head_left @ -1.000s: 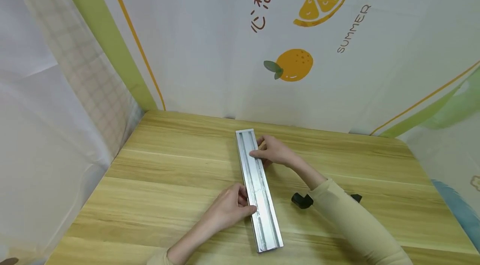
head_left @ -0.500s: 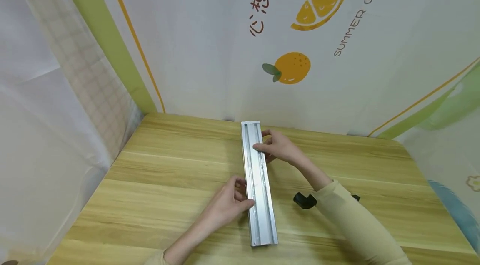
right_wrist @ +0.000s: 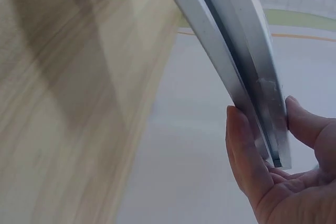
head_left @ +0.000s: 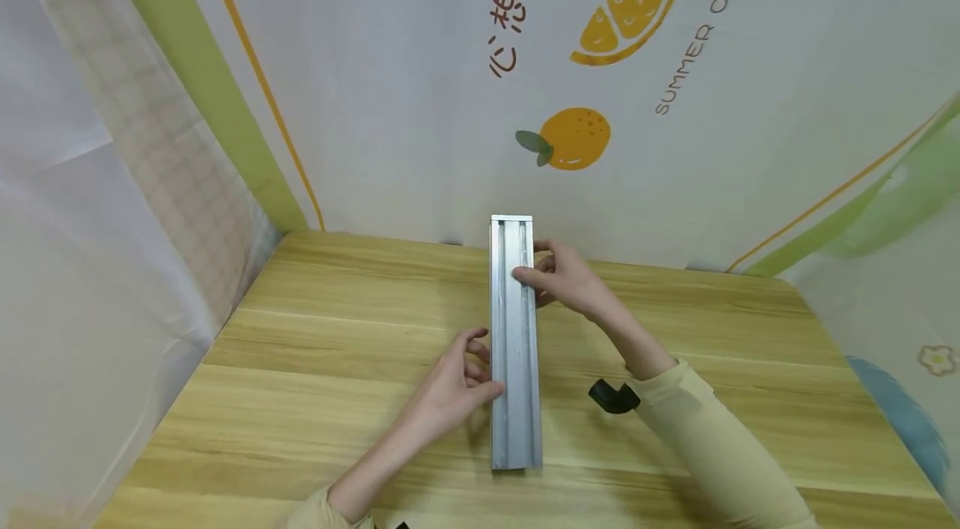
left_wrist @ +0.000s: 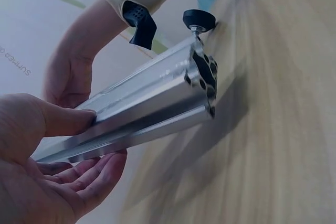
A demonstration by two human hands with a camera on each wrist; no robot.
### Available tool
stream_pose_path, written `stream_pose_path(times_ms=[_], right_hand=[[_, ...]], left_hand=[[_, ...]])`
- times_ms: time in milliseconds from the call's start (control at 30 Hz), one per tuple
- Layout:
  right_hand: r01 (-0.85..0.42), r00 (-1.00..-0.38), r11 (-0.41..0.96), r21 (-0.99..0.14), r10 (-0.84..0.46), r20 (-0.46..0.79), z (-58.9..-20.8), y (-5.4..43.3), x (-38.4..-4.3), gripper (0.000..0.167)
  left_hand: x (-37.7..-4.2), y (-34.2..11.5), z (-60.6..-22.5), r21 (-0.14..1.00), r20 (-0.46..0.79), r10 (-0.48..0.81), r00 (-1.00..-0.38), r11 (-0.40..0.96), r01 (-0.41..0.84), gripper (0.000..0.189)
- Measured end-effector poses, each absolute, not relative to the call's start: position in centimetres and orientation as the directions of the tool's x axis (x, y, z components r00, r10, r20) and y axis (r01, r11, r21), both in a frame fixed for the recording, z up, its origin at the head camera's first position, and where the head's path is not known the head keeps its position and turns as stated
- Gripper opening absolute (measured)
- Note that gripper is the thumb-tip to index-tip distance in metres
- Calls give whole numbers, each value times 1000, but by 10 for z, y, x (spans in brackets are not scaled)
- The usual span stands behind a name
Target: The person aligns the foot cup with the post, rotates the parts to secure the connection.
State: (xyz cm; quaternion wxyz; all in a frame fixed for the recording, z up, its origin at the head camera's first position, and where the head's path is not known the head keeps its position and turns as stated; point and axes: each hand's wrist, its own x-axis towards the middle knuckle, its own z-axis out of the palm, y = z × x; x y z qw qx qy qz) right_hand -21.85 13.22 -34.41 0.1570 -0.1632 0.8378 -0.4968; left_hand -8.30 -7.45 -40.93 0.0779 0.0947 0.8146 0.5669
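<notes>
A long silver aluminium extrusion (head_left: 517,346) is held by both hands above the wooden table, its far end toward the wall. My left hand (head_left: 457,383) grips its left side near the lower half, thumb on the top face and fingers beneath. Farther along, my right hand (head_left: 566,275) pinches the right side, thumb over the top. The slotted end (left_wrist: 205,74) with its holes shows in the left wrist view, and the side groove (right_wrist: 241,61) in the right wrist view. A black levelling foot (left_wrist: 199,20) with a metal stud appears just beyond that end.
The wooden table (head_left: 337,396) meets a white curtain (head_left: 390,121) printed with oranges at its back edge. A black bent part (head_left: 615,397) sits by the right sleeve (head_left: 712,437). A shadow (left_wrist: 210,135) of the extrusion falls on the tabletop.
Both hands have moved the extrusion away from the body, its far end now overlapping the curtain. It has turned from a slant to nearly straight ahead. Both grips stay the same.
</notes>
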Motion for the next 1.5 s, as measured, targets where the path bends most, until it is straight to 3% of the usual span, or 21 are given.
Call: stream_pose_path(times_ms=[500,733,1500], right_hand=[[-202,-939,413,-888,-339,56,-313,140,-207,67],[-229,-953,467,-854,-285,99,-307,145,-201,71],[-408,-912,547,-731,-212,351,-293,154,-171,69]], left_hand=[[-101,-65,-397,933,70,223,-972,329,142,68],[-105,-61,-392,934,131,214,-968,302,193,68],[-120,-48,-393,911,245,193,-950,290,294,68]])
